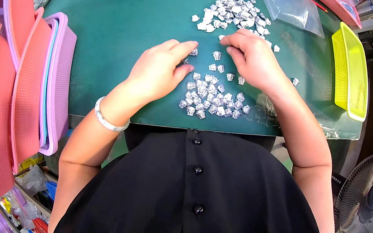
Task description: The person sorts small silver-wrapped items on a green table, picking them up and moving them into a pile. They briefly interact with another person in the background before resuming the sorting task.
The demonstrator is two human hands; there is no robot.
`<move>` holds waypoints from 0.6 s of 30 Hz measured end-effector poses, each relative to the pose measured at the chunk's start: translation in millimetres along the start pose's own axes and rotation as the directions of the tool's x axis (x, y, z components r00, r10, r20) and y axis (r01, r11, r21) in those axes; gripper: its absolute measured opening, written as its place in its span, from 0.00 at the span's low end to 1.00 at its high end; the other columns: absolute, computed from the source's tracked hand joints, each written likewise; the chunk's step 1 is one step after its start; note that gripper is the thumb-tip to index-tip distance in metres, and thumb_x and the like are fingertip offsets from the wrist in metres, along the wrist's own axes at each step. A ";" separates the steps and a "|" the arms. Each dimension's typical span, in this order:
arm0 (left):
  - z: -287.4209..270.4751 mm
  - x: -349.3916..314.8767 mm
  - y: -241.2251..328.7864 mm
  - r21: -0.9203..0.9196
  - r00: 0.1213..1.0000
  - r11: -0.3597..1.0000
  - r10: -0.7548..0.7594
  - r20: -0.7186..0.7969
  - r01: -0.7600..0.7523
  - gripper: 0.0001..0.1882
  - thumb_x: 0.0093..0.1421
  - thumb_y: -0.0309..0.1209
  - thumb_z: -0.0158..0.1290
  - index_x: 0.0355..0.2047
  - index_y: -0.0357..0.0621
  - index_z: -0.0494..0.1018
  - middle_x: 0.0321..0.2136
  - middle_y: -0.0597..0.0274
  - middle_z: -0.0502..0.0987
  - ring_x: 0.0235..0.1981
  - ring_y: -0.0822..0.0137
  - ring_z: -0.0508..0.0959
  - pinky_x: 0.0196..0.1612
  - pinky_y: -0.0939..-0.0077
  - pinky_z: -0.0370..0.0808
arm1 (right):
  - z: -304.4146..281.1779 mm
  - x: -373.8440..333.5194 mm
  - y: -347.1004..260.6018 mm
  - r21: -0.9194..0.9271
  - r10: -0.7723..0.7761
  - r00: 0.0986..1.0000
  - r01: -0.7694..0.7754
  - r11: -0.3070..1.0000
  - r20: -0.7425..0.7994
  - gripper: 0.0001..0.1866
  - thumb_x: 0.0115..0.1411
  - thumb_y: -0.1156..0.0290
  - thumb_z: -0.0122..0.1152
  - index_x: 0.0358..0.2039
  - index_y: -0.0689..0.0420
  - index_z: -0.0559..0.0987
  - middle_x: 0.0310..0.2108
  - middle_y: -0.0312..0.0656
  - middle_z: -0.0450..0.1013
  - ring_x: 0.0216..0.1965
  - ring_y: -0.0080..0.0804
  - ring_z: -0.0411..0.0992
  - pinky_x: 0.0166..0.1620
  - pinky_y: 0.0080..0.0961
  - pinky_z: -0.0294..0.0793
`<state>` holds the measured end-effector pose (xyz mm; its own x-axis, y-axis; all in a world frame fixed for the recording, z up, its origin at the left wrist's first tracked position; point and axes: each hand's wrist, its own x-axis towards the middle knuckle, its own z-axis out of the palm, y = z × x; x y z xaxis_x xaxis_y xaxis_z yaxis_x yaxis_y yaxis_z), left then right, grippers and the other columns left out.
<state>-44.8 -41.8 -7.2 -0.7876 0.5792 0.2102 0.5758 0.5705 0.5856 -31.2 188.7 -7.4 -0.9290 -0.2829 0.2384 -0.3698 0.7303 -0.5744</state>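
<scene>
Nearest, smooth black shirt (150, 184) with domed buttons (197, 170). Beyond, on green tabletop (129, 13), crinkled silvery pieces (211, 89), heaped and scattered. Among these, left hand (155, 69) loosely curved, unclosed; right hand (257, 61) at one piece, grip impossible to tell.

Has left arm (110, 113) and right arm (303, 126) stretched out from near edge, slanting inward, with elbows (312, 167) slightly bent. Holds left hand (158, 66) back up, nearer than right hand (255, 61) and well apart; spreads left thumb (184, 71) from left index finger (186, 48), pointing both right. Has right fingers (233, 38) curled and aimed left; can't tell contact with right thumb (234, 54).
</scene>
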 end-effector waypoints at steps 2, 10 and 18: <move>-4.8 -4.6 0.2 0.005 0.998 0.999 -0.053 -0.033 0.053 0.17 0.49 0.26 0.61 0.41 0.45 0.75 0.26 0.61 0.71 0.22 0.66 0.71 0.28 0.74 0.71 | -0.4 -1.2 1.2 -0.001 0.010 1.000 -0.010 1.000 -0.008 0.07 0.53 0.76 0.56 0.33 0.59 0.79 0.32 0.44 0.73 0.37 0.45 0.73 0.41 0.37 0.73; 1.2 -9.2 -9.5 0.022 0.997 0.998 -0.065 -0.045 0.066 0.09 0.51 0.25 0.58 0.34 0.41 0.76 0.24 0.60 0.72 0.22 0.66 0.72 0.27 0.74 0.70 | 0.6 4.3 -16.0 -0.124 -0.047 0.991 0.062 0.990 0.126 0.06 0.50 0.72 0.62 0.29 0.58 0.78 0.27 0.44 0.71 0.35 0.45 0.72 0.38 0.38 0.73; -2.5 -7.3 -14.6 -0.066 0.984 0.982 -0.179 -0.007 0.178 0.08 0.56 0.25 0.54 0.36 0.39 0.76 0.24 0.54 0.76 0.23 0.62 0.76 0.29 0.71 0.71 | 20.7 24.3 -25.5 -0.110 -0.216 0.969 0.229 0.967 0.123 0.07 0.50 0.71 0.62 0.30 0.56 0.78 0.28 0.42 0.70 0.36 0.43 0.72 0.40 0.37 0.72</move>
<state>-48.0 -55.8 -15.3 -0.8793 0.4638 0.1078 0.4108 0.6245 0.6643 -44.5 150.3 -3.1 -0.8217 -0.5078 0.2587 -0.5693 0.7099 -0.4147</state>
